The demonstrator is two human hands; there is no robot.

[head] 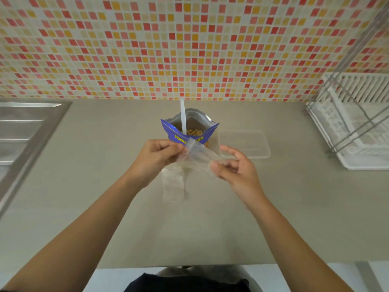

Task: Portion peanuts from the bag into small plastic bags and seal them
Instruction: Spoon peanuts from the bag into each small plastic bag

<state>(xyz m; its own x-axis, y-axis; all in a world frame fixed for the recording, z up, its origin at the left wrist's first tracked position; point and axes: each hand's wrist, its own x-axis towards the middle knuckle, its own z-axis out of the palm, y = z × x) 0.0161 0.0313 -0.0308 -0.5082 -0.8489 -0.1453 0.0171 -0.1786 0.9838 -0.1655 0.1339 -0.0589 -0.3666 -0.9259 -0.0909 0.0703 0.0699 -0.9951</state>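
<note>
Just in front of the peanut bag (pixel 168 131), the left hand (pixel 155 159) and right hand (pixel 233 167) each pinch an edge of an empty small bag (pixel 196 157). Pulling its mouth wide first should spare spills.

The wall (pixel 189 39) was a mosaic of small squares in red, pink, orange, yellow and cream, scattered in no order, with pale grout between. The counter (pixel 105 144) was a plain beige-grey. The sink (pixel 25 127) was silvery steel with bright streaks. The bag (pixel 168 131) was deep blue outside with yellow lettering and silver within; the peanuts (pixel 194 132) were golden tan. The spoon (pixel 182 114) was white. The small bag (pixel 195 157) was clear with a faint whitish sheen, as was the spare bag (pixel 173 186). The tub (pixel 244 144) was clear too, beige showing through. The rack (pixel 357 123) was white and slatted, under grey wire bars. The garment (pixel 185 283) was black.
</note>
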